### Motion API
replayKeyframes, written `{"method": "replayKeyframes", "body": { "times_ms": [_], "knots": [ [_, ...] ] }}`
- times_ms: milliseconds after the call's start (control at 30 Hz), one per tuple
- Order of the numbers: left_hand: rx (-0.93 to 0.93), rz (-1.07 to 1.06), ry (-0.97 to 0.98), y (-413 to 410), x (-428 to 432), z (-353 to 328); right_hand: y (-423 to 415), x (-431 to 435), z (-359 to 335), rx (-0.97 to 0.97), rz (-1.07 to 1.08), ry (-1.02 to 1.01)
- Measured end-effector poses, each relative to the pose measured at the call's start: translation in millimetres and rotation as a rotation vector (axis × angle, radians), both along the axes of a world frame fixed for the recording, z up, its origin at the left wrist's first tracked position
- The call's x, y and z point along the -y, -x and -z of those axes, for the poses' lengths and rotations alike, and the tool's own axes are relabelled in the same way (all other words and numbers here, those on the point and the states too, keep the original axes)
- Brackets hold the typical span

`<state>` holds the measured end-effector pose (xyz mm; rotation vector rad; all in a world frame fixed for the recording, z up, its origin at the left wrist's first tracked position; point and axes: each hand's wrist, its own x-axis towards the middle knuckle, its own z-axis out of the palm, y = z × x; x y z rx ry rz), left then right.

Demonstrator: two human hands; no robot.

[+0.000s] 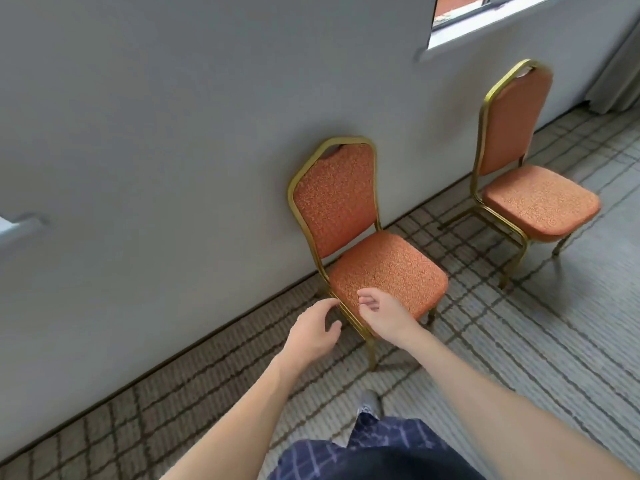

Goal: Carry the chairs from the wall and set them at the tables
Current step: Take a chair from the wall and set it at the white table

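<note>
Reaching at the near chair (388, 271), the left hand (313, 336) spreads its fingers beside the seat rail and the right hand (382, 315) hovers over the cushion, fingers loosely curled and empty, apparently setting up a lift. That chair backs onto the wall (173, 133); the second chair (540, 199) stands farther along. No legible writing.

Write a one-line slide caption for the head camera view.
The left hand and right hand reach toward the near chair at the wall; a second chair stands near a window.
</note>
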<state>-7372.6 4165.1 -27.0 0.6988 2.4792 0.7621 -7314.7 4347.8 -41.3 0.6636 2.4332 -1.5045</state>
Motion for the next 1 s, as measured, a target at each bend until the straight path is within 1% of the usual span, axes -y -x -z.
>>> {"method": "replayKeyframes", "body": {
  "times_ms": [133, 300, 367, 533, 633, 700, 767, 800, 900, 1000],
  "knots": [
    [-0.023, -0.021, -0.017, 87.6, -35.7, -8.3, 84.1, -31.6, -20.3, -0.010, -0.007, -0.021],
    [0.000, 0.042, -0.026, 197.8, -81.9, -10.1, 187.5, -63.3, -32.3, -0.057, 0.023, -0.018],
    [-0.037, 0.077, -0.034, 239.9, -98.2, -6.5, 225.7, -71.9, -33.6, -0.075, 0.038, -0.045],
    [-0.008, 0.160, -0.157, 338.0, -139.9, 2.4, 316.9, -85.8, -33.5, -0.050, 0.097, -0.108],
    [0.013, 0.205, -0.204, 393.4, -160.3, 13.5, 366.0, -88.7, -36.7, -0.046, 0.182, -0.068],
    [-0.033, 0.243, -0.185, 427.9, -168.9, 16.9, 396.1, -91.6, -37.9, -0.034, 0.226, -0.032],
    [-0.129, 0.339, -0.092, 458.7, -173.1, 19.3, 424.3, -94.6, -41.6, -0.015, 0.258, -0.006],
    [-0.106, 0.360, -0.056, 472.7, -174.2, 18.7, 439.4, -96.4, -41.4, 0.001, 0.279, 0.002],
    [0.067, 0.329, -0.037, 504.3, -175.4, 25.8, 472.5, -96.1, -41.6, 0.050, 0.334, 0.051],
    [0.203, 0.299, -0.048, 522.5, -175.8, 34.0, 500.0, -93.3, -34.0, 0.049, 0.388, 0.027]
  ]
}}
